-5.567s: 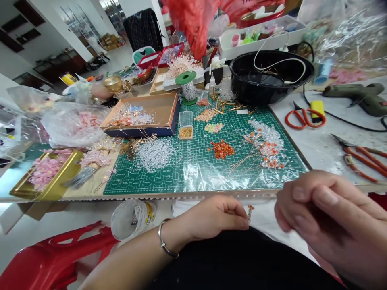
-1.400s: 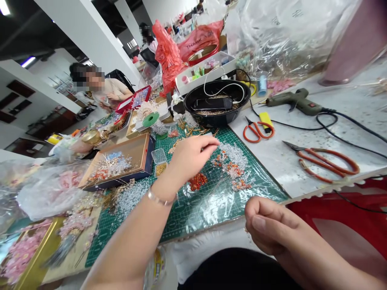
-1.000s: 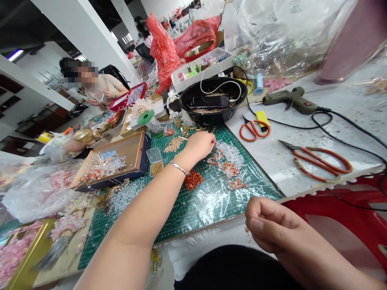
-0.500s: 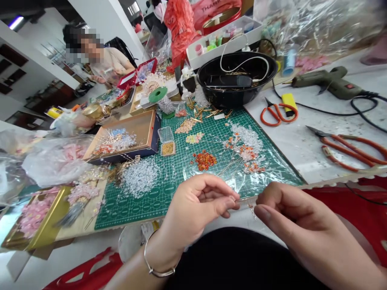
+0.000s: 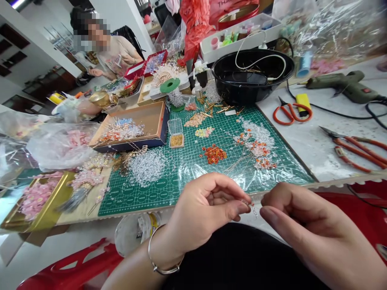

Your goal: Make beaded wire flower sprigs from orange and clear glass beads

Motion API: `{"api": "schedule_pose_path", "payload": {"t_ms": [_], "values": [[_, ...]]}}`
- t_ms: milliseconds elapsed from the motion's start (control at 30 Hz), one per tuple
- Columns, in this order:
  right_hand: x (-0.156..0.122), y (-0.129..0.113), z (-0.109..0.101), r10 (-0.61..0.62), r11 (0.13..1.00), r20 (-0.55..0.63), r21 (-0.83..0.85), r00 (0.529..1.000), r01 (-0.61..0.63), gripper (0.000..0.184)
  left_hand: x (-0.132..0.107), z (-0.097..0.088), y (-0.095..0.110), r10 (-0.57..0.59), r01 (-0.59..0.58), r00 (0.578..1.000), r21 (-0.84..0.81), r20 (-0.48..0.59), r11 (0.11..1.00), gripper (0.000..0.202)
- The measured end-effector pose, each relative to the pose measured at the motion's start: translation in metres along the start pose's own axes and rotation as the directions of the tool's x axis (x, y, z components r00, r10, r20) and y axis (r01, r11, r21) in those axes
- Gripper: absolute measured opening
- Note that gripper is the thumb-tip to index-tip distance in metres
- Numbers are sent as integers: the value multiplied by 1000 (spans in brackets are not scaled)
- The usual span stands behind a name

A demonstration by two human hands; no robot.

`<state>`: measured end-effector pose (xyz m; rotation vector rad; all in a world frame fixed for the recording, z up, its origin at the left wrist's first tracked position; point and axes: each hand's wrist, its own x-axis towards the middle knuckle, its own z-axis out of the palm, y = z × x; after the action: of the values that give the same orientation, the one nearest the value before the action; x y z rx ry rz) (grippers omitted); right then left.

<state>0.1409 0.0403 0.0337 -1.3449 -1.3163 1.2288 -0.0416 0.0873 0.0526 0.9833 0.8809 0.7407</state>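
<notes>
Tray (image 5: 53, 205) of pink flowers (image 5: 36, 197) at the far left, then what's next along the bench?

Next along, my box (image 5: 133, 144) of beaded sprays (image 5: 121, 131), then the mat (image 5: 121, 203) with a heap of clear beads (image 5: 146, 167) and a patch of red ones (image 5: 214, 154). Past those, the black bowl (image 5: 250, 96), then my scissors (image 5: 292, 114), shears (image 5: 356, 151) and glue gun (image 5: 341, 84) on the white board (image 5: 302, 157).

And your hands?

Just off the mat's near edge, closed in toward each other. My left hand (image 5: 205, 205) has thumb and forefinger pinched on a beaded wire (image 5: 253, 207), which sits right between the two hands. My right hand (image 5: 302, 225) is just beside it, fingers curled; I can't tell from here whether they're gripping the wire too.

So what step is this?

Looks like fine handwork on that one small piece, with nothing from the mat in my fingers. The next move calls for a steady pinch and careful fingertips, since the wire is thin and the beads are tiny
</notes>
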Motion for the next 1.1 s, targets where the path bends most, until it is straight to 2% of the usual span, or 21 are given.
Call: {"api": "schedule_pose_path", "payload": {"t_ms": [100,167,200,267,367,433,500,567,600,667,700,733,800,900,1000,1100], "values": [[4,-1,2,4,999,33,-42,999,-3,38,-3,-1,4,98,-98,995,175,6,980,16],[7,-3,3,20,997,80,-73,997,-14,39,-5,-4,6,228,-233,972,396,59,888,6],[9,-3,4,31,996,104,-82,994,-23,40,-7,-6,6,299,-312,948,501,109,807,2],[11,-3,5,54,995,146,-90,988,-42,41,-11,-9,4,403,-444,887,661,227,605,14],[12,1,7,91,994,223,-79,971,-75,39,-18,-12,0,464,-520,816,788,344,329,20],[12,6,6,126,991,267,-72,955,-111,39,-20,-13,0,462,-512,807,825,367,239,12],[11,12,5,157,988,276,-58,948,-146,41,-16,-18,2,449,-502,816,831,364,238,6],[9,19,1,173,985,263,-38,949,-169,41,-2,-30,6,450,-440,842,861,297,255,10],[9,22,-1,175,985,251,-35,952,-171,40,7,-38,7,451,-377,860,893,239,246,13],[7,26,-4,180,984,258,-41,949,-176,37,32,-58,7,474,-168,878,971,70,169,18],[7,28,-6,190,982,260,-47,947,-184,36,44,-67,5,429,-87,903,992,38,96,20],[7,29,-7,200,980,264,-50,944,-193,36,56,-76,3,404,-58,915,996,26,68,20],[7,30,-8,213,977,307,-48,928,-208,33,76,-89,-4,355,-38,935,999,28,21,21],[8,30,-10,213,977,377,-61,901,-205,31,91,-94,-12,320,-41,947,999,42,-12,23],[9,29,-11,243,970,340,-57,909,-238,34,90,-91,-10,313,-39,949,999,39,-8,20],[11,25,-10,247,967,299,-13,922,-255,41,79,-85,-4,338,-28,941,999,12,43,17]]}}
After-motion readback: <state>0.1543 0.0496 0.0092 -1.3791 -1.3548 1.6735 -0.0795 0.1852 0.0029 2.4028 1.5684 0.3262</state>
